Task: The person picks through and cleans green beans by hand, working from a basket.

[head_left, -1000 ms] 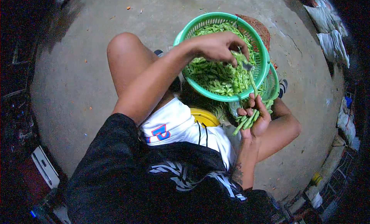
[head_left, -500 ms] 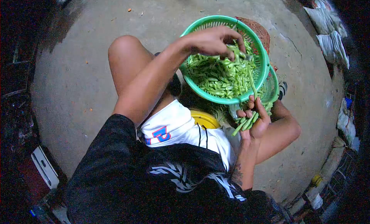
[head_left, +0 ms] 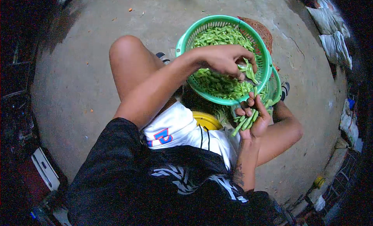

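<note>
My left hand [head_left: 229, 61] is closed over the right side of a green plastic basket [head_left: 179, 47]. A small grey blade [head_left: 253, 83] shows below its fingers, mostly hidden by the hand and green slices. Sliced green beans [head_left: 223, 35] fill much of the basket, and fresh slices [head_left: 248, 68] hang beside the fingers. At the basket's near rim, my right hand [head_left: 259, 119] is closed around several whole green beans [head_left: 245, 123]. One bean tip points up from its fingers toward the blade.
A second green basket [head_left: 276, 86] with beans sits partly under the first. Behind them lies a reddish mesh sack [head_left: 262, 31]. A yellow round object [head_left: 208, 120] is between my legs. White sacks [head_left: 330, 31] line the right side of the concrete floor [head_left: 77, 90].
My left hand has moved down and right, from over the slices to just above the right hand. The bean sticking up from the right hand looks shorter. The basket has shifted slightly.
</note>
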The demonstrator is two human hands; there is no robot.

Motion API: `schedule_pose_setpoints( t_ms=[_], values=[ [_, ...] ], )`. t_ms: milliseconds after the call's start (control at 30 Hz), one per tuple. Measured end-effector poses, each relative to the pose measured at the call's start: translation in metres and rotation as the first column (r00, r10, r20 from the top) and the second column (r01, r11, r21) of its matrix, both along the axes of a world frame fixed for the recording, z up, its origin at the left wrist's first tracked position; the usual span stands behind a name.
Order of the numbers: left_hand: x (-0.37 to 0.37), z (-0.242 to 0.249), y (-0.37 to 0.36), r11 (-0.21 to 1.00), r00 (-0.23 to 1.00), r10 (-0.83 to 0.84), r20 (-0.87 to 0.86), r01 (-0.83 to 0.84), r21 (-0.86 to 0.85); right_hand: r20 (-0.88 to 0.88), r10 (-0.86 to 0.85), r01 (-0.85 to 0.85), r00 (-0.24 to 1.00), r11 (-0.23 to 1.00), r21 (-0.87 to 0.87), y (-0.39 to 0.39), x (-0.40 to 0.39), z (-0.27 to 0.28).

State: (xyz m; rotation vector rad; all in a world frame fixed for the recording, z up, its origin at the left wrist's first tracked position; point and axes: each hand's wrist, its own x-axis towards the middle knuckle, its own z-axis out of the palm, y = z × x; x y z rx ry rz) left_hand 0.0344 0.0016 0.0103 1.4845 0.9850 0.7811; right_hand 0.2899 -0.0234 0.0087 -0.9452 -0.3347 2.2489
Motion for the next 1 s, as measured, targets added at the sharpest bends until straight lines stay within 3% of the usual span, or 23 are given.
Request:
schedule_pose_setpoints(
  t_ms=[67, 133, 200, 267, 300, 367, 467, 600, 633, 667, 767, 833, 867, 933, 1000],
  values=[
    [-0.008, -0.008, 0.006, 0.995, 0.996, -0.057, 0.075, 0.051, 0.08, -0.015, 0.002, -0.002, 1.0, 1.0, -0.015, -0.002, 0.002, -0.001],
    [-0.024, 0.003, 0.002, 0.996, 0.994, 0.093, 0.054, -0.092, -0.015, -0.019, 0.007, -0.007, 1.0, 1.0, 0.006, -0.001, 0.004, 0.0],
    [-0.031, -0.006, 0.007, 0.997, 0.992, 0.074, 0.102, -0.07, -0.043, -0.038, 0.016, -0.015, 0.999, 1.0, 0.019, 0.001, 0.006, -0.003],
    [-0.017, -0.007, 0.005, 0.995, 0.997, 0.075, 0.036, -0.077, 0.066, -0.045, 0.025, -0.024, 0.999, 1.0, 0.012, 0.001, 0.004, -0.005],
    [-0.006, -0.005, 0.001, 1.0, 0.997, 0.014, 0.08, -0.014, 0.002, -0.046, 0.022, -0.022, 0.999, 1.0, 0.012, 0.001, 0.001, -0.005],
    [0.001, -0.002, 0.001, 0.998, 0.997, -0.042, 0.062, 0.039, 0.056, -0.095, 0.036, -0.036, 0.995, 0.999, 0.008, 0.0, -0.003, -0.003],
    [-0.02, -0.006, 0.006, 0.997, 0.991, 0.041, 0.13, -0.033, -0.065, -0.089, 0.045, -0.042, 0.995, 0.998, 0.038, -0.001, 0.0, -0.003],
    [-0.015, 0.0, 0.002, 0.999, 0.994, 0.051, 0.095, -0.05, -0.013, -0.036, 0.029, -0.027, 0.999, 0.998, 0.057, -0.001, -0.003, -0.005],
    [-0.008, -0.001, 0.003, 0.993, 1.0, -0.013, 0.021, 0.011, 0.115, -0.006, 0.036, -0.035, 0.999, 0.997, 0.068, -0.002, -0.005, -0.003],
    [-0.001, -0.003, 0.001, 0.998, 0.995, -0.039, 0.09, 0.035, 0.045, -0.006, 0.034, -0.033, 0.999, 0.997, 0.067, -0.003, -0.009, -0.001],
    [-0.005, 0.002, 0.0, 1.0, 0.999, -0.008, 0.037, 0.008, -0.01, 0.018, 0.025, -0.027, 1.0, 0.997, 0.067, -0.007, -0.014, 0.006],
    [-0.008, 0.001, 0.0, 0.998, 0.991, 0.012, 0.135, -0.003, -0.065, 0.048, -0.01, 0.006, 0.999, 0.996, 0.094, -0.005, -0.012, -0.002],
    [-0.008, 0.0, 0.0, 0.998, 0.991, 0.009, 0.133, -0.001, -0.062, 0.079, -0.05, 0.04, 0.996, 0.992, 0.119, -0.005, -0.01, -0.005],
    [-0.007, 0.001, 0.0, 0.994, 1.0, 0.004, 0.017, -0.006, 0.111, 0.13, -0.052, 0.033, 0.99, 0.99, 0.14, -0.003, -0.011, -0.005],
    [-0.007, 0.001, 0.0, 1.0, 1.0, 0.007, 0.021, -0.007, 0.026, 0.182, -0.049, 0.02, 0.982, 0.988, 0.154, -0.003, -0.01, -0.006]
  ],
)
